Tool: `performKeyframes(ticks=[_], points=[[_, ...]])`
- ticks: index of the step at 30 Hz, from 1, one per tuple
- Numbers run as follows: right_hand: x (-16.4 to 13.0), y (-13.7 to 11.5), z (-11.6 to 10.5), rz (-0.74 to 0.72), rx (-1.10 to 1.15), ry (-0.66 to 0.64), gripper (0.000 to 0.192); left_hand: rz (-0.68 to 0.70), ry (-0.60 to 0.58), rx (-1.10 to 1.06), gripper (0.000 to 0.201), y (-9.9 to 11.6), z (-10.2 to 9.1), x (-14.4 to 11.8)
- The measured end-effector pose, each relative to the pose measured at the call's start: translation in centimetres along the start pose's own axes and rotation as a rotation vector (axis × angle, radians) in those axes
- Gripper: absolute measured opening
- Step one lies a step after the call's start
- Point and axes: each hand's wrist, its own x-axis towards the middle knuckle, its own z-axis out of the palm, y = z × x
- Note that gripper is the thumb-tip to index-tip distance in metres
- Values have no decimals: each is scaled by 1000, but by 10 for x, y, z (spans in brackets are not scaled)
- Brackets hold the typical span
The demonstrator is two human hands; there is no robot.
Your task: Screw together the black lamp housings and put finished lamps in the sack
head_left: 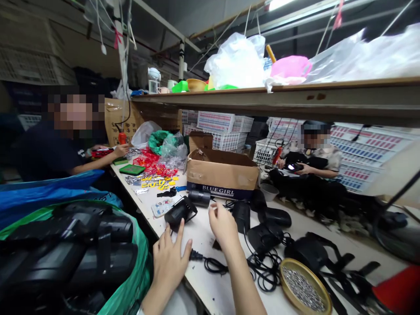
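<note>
My left hand (173, 255) is open, fingers spread, palm down at the front edge of the workbench. Its fingertips reach the near side of a black cylindrical lamp housing (179, 213) with a bracket; whether they press on it I cannot tell. My right hand (222, 222) hovers over the bench with its fingers curled together; anything small inside them is hidden. Just beyond it lies another black cylinder (199, 198). A black cable with a plug (197, 255) runs below and between my hands.
A green bag (138, 245) of black housings stands at left. Behind my hands sits a cardboard box (223, 175). At right are coiled cables (267, 271), more housings (267, 236) and a bowl of screws (305, 286). Two other people work across the bench, below an overhead shelf (278, 98).
</note>
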Motion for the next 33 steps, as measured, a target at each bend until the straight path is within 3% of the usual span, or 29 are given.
performKeyframes(ticks=[3,5,9,12,20,26,29,33], points=[[45,-4,19,1,-80,47,36,7,40,21,55,-1,4,-3],[60,0,41,-8,-107,54,50,31,67,25,49,-3,8,-6],[64,11,84,3,-134,128,66,42,115,20,42,-7,15,-8],[59,17,98,35,-139,220,66,26,124,9,42,-7,14,-9],[62,39,95,-86,79,255,72,-42,-27,-18,42,-2,3,-8],[65,53,87,48,394,448,56,-313,-264,-35,41,9,-7,9],[67,54,74,74,617,521,62,-329,-259,-40,46,8,-10,18],[70,36,46,-7,966,567,70,-303,-233,-46,44,4,-12,22]])
